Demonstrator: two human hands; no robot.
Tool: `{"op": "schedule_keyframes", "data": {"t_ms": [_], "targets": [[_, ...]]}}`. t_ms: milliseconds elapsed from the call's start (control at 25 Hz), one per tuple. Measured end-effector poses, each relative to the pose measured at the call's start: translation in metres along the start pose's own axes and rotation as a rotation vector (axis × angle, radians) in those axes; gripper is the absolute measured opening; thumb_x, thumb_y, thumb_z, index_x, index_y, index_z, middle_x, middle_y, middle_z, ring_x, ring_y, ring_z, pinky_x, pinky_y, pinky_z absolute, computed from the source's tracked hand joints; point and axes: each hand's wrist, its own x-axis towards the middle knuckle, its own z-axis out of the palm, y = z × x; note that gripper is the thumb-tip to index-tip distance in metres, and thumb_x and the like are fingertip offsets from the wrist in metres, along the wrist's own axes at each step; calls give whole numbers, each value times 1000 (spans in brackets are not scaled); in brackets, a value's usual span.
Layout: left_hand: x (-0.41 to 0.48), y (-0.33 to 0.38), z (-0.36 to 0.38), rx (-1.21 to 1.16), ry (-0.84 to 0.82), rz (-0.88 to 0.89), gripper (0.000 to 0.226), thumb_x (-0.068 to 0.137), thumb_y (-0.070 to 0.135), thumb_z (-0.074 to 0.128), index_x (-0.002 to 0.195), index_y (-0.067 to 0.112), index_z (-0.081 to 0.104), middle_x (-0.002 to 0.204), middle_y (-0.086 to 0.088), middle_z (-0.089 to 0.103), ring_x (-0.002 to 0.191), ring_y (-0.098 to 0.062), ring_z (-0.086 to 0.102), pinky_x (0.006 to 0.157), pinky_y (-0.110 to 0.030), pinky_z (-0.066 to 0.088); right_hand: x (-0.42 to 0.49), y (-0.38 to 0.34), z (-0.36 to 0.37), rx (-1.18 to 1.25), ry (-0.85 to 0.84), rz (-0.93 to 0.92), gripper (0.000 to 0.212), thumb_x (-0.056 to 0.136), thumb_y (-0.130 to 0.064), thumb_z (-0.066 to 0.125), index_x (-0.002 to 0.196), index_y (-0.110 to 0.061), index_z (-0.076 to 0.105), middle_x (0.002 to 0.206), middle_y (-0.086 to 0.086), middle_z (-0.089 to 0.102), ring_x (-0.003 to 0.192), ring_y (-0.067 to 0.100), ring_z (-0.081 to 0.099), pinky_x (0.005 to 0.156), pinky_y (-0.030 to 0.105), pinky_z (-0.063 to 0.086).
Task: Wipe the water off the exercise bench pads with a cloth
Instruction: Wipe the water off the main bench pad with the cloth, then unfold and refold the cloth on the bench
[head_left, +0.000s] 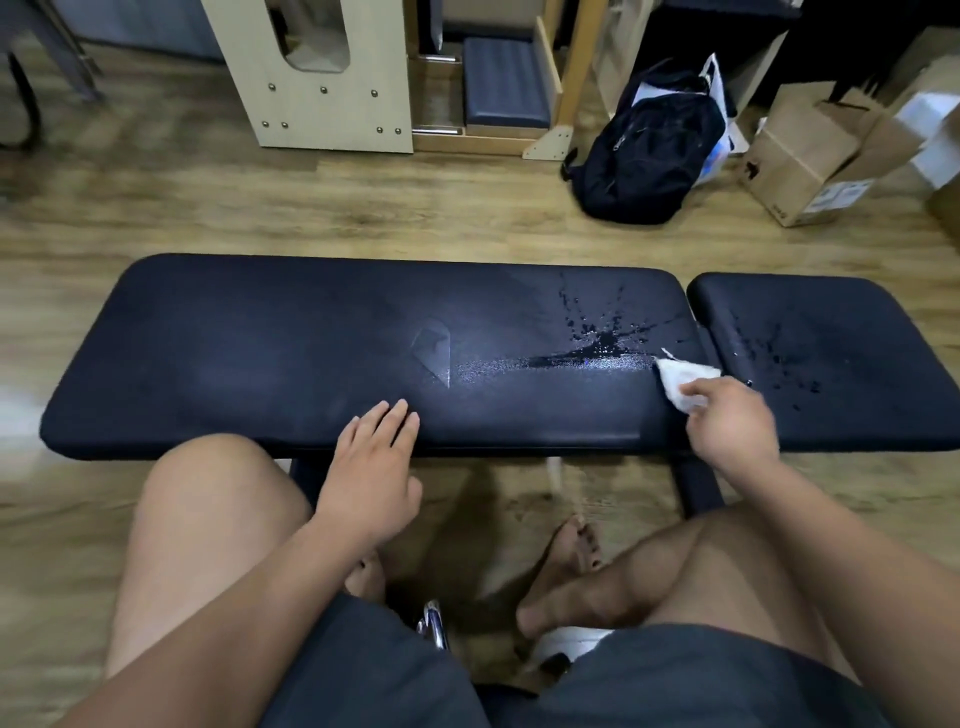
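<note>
A long black bench pad (260, 343) lies across the view, with a shorter black pad (841, 415) to its right. A water splash (597, 338) and a wet smear sit on the long pad's right part. Droplets (779, 358) dot the short pad. My right hand (732, 426) grips a white cloth (680, 382) at the long pad's right end, by the gap between the pads. My left hand (374, 457) rests flat on the long pad's near edge, fingers straight.
A black backpack (649, 150) and a cardboard box (810, 156) stand on the wooden floor behind the bench at the right. Light wooden furniture (322, 78) stands behind the middle. My bare knees and feet are under the bench's near side.
</note>
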Motion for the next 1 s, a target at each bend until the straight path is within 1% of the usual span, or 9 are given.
{"op": "schedule_keyframes", "data": {"t_ms": [160,320,400,480,560,640,760,880,1000], "targets": [[3,-4,2,-94,99,-10,63,75,28,48,134,7,58,145,-11,52,136,-32,45,112,-49,36,-24,-48,14,162,-5,-219,41,73,1,60,107,-20,68,109,10,63,101,33,59,87,35,48],[0,-4,-2,-208,166,5,54,80,26,49,130,8,60,134,-8,59,129,-29,51,109,-45,39,-73,-106,33,421,-190,-485,42,72,-3,74,112,-12,67,110,4,58,94,16,58,88,9,35],[-2,8,-9,-458,200,-67,40,87,24,56,124,11,62,122,-2,65,117,-21,58,104,-38,43,-86,-133,33,573,-257,-380,24,72,-10,78,93,-19,70,100,-5,63,86,8,61,80,6,39],[-3,27,-22,-988,134,-297,22,91,19,64,113,15,67,105,3,72,101,-15,66,96,-35,50,-92,-151,30,821,-410,-158,15,74,-10,78,80,-20,68,85,-6,69,73,6,63,70,15,48],[-6,42,-29,-1531,-62,-492,22,94,18,63,115,11,65,101,-4,75,95,-18,71,86,-36,55,-100,-165,26,1165,-552,31,11,80,-3,72,84,-11,65,80,4,69,64,10,61,63,24,49],[-11,44,-30,-1770,-150,-522,24,95,16,61,118,8,64,103,-11,75,90,-20,72,73,-30,56,-108,-169,21,1403,-710,150,10,87,0,63,96,-5,61,81,10,68,62,12,61,60,26,49],[-16,37,-27,-1774,-150,-490,22,92,10,62,113,6,68,103,-15,73,90,-23,69,75,-28,55,-111,-162,26,1383,-882,147,20,91,-1,57,110,-8,59,92,10,72,74,16,66,68,31,53],[-19,35,-20,-1727,-140,-540,6,91,7,64,93,9,69,95,-14,73,87,-25,67,82,-35,53,-111,-156,38,1203,-764,73,21,90,-4,60,108,-13,64,109,14,70,92,16,68,86,34,54],[-22,40,-17,-1745,-165,-539,6,91,7,63,93,10,68,91,-12,73,81,-22,67,83,-37,52,-116,-153,42,1243,-772,32,20,93,-18,59,111,-13,68,109,7,72,105,20,66,92,34,52]]}}
